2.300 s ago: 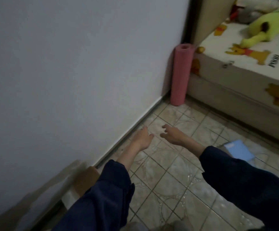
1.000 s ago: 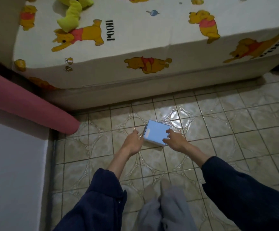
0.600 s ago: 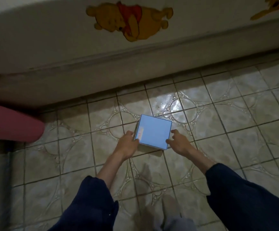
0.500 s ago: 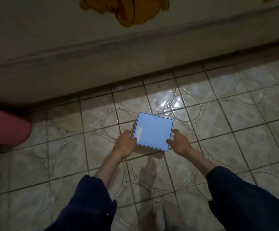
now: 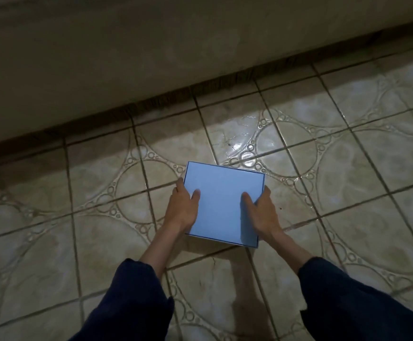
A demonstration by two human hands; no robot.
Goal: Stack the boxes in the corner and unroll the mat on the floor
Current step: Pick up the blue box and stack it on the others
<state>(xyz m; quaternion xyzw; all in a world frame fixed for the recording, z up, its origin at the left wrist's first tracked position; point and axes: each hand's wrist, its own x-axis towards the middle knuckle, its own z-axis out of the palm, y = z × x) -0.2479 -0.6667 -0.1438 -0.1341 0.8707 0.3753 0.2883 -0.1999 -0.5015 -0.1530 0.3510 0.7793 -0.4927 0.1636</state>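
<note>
A flat light-blue box (image 5: 221, 201) sits in the middle of the view over the tiled floor. My left hand (image 5: 182, 207) grips its left edge, thumb on top of the lid. My right hand (image 5: 262, 211) grips the right edge the same way. Whether the box rests on the tiles or is just off them I cannot tell. The pink rolled mat is out of view.
The bed base (image 5: 126, 70) runs across the top of the view, close behind the box. Glossy patterned floor tiles (image 5: 348, 180) spread to the left, right and front. My dark sleeves fill the bottom.
The view has dropped closer to the floor, and the pink mat has left the frame. Both hands have closed further onto the box's sides, thumbs now on the lid.
</note>
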